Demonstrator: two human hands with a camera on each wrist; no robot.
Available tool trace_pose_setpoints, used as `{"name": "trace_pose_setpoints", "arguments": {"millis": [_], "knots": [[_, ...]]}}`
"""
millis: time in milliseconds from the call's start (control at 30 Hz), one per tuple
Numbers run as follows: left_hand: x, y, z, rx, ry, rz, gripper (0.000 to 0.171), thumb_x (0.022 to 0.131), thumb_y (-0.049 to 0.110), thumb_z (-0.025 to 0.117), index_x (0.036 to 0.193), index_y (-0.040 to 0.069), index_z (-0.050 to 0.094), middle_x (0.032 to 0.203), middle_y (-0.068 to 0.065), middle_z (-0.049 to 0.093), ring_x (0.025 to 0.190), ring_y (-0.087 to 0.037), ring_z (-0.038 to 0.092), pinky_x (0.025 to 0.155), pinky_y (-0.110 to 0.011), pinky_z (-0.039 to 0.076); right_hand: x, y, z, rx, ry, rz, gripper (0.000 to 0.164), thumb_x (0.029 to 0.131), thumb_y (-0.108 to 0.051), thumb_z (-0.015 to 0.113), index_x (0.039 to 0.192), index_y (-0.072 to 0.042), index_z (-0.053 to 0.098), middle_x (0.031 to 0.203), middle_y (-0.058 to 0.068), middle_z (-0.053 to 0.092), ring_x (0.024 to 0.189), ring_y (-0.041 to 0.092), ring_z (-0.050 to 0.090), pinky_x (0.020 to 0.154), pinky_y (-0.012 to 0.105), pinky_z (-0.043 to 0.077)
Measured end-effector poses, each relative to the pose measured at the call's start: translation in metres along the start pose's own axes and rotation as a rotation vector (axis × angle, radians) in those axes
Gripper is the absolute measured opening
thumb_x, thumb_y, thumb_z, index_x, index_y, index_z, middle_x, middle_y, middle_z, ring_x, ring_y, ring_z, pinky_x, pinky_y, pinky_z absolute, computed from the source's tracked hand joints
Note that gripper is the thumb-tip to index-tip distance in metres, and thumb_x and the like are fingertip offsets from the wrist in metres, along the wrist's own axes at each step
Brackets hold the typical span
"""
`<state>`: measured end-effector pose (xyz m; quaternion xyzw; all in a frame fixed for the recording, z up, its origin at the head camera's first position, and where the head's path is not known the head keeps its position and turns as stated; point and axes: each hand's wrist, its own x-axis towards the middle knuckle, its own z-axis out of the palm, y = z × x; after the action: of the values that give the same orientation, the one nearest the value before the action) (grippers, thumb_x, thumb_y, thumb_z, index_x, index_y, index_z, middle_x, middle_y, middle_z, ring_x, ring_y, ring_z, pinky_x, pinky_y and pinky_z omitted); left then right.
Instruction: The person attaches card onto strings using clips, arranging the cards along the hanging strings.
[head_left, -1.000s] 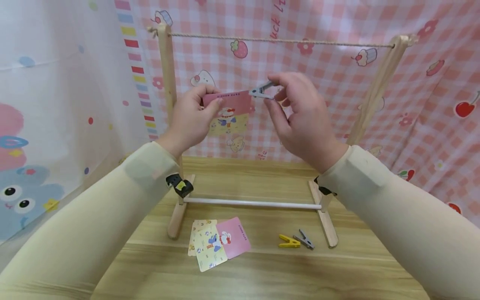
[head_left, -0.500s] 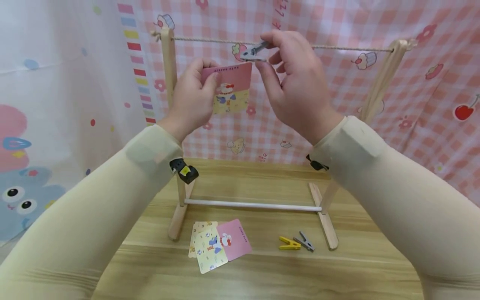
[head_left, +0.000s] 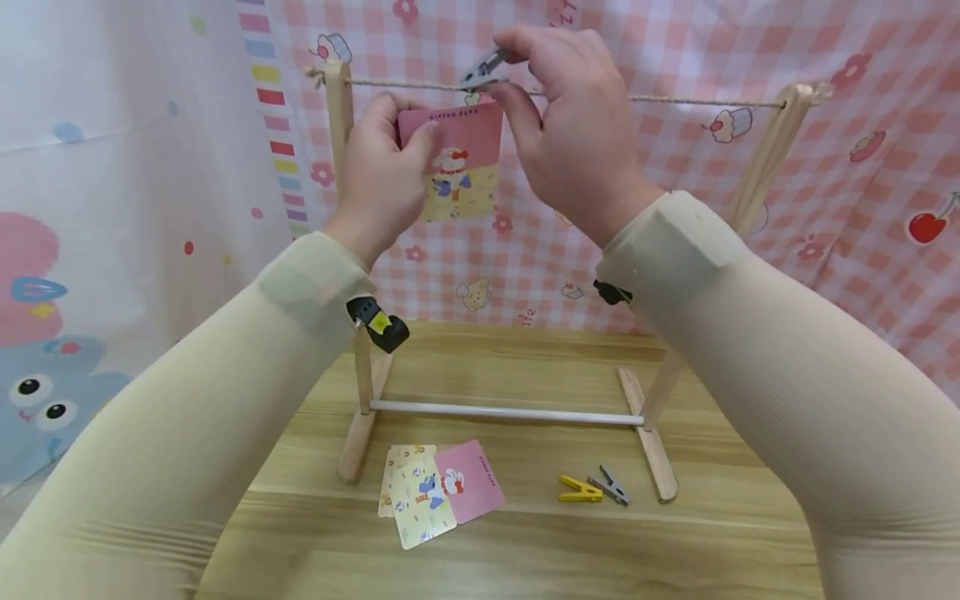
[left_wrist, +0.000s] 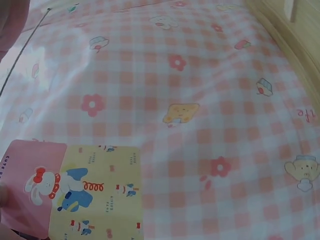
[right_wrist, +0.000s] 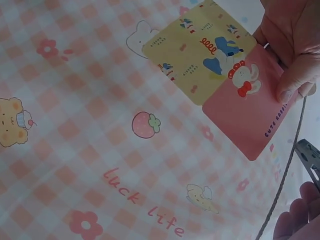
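My left hand [head_left: 384, 167] pinches a pink and yellow rabbit card [head_left: 468, 158] by its upper left corner, thumb in front. The card hangs upright with its top edge just below the rope [head_left: 675, 98]. Between thumb and fingers my right hand [head_left: 573, 125] holds a grey clothespin [head_left: 483, 71], its nose at the rope above the card. In the right wrist view the clothespin [right_wrist: 309, 155] is close beside the rope, apart from the card [right_wrist: 250, 110]. The left wrist view has the card [left_wrist: 95, 195] at lower left.
The rope spans two wooden posts [head_left: 765, 167] joined low down by a white rod [head_left: 510, 411]. On the wooden table [head_left: 570, 558] lie several overlapping cards [head_left: 468, 483]. A yellow clothespin [head_left: 580, 490] and a grey one [head_left: 611, 486] lie to their right. A checked pink curtain [head_left: 600, 250] hangs behind.
Both hands have risen toward the rope, bringing the card and the grey clothespin up. The clothespin has left the card's top right corner and moved left to the rope.
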<state>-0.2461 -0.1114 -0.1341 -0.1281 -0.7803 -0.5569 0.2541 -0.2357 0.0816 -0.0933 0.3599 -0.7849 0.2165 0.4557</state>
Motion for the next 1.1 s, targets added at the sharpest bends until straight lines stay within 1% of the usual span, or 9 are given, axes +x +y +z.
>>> {"name": "trace_pose_setpoints", "arguments": {"millis": [167,300,500,767,1100], "knots": [[0.002,0.001,-0.001,-0.106,0.029,0.002,0.018,0.110,0.022,0.056,0.125,0.014,0.059,0.127,-0.003,0.068,0.116,-0.014,0.067,0.104,-0.031,0.056,0.005,-0.003,0.001,-0.030,-0.028,0.036,0.032,0.109,-0.028,0.058,0.130,-0.007,0.071,0.128,0.004,0.076,0.123,0.025,0.060,0.108,0.030,0.043],[0.003,0.001,-0.002,-0.146,0.031,0.000,0.017,0.109,0.022,0.058,0.123,0.014,0.060,0.127,-0.003,0.068,0.119,-0.015,0.066,0.107,-0.032,0.055,0.007,-0.006,0.002,-0.043,-0.054,0.061,0.031,0.109,-0.028,0.058,0.129,-0.008,0.073,0.128,0.003,0.076,0.121,0.024,0.060,0.106,0.030,0.044],[0.002,0.000,-0.001,-0.149,0.034,-0.022,0.019,0.110,0.023,0.056,0.125,0.013,0.058,0.128,-0.004,0.066,0.122,-0.015,0.066,0.110,-0.032,0.053,0.010,-0.008,0.003,-0.038,-0.112,0.104,0.031,0.109,-0.027,0.058,0.131,-0.011,0.072,0.131,-0.001,0.075,0.124,0.021,0.060,0.108,0.030,0.044],[0.002,0.002,-0.001,-0.117,0.024,-0.037,0.022,0.111,0.023,0.053,0.130,0.012,0.055,0.129,-0.005,0.066,0.124,-0.013,0.065,0.112,-0.031,0.051,0.012,-0.010,0.005,-0.048,-0.156,0.113,0.031,0.110,-0.027,0.056,0.130,-0.011,0.072,0.127,0.001,0.076,0.122,0.022,0.061,0.111,0.032,0.043],[0.003,-0.003,0.000,-0.121,0.018,-0.008,0.022,0.112,0.022,0.052,0.129,0.010,0.056,0.129,-0.006,0.067,0.124,-0.013,0.064,0.111,-0.029,0.050,0.010,-0.012,0.011,-0.046,-0.177,0.112,0.029,0.111,-0.026,0.055,0.127,-0.012,0.074,0.126,0.001,0.077,0.121,0.022,0.061,0.110,0.033,0.045]]}}
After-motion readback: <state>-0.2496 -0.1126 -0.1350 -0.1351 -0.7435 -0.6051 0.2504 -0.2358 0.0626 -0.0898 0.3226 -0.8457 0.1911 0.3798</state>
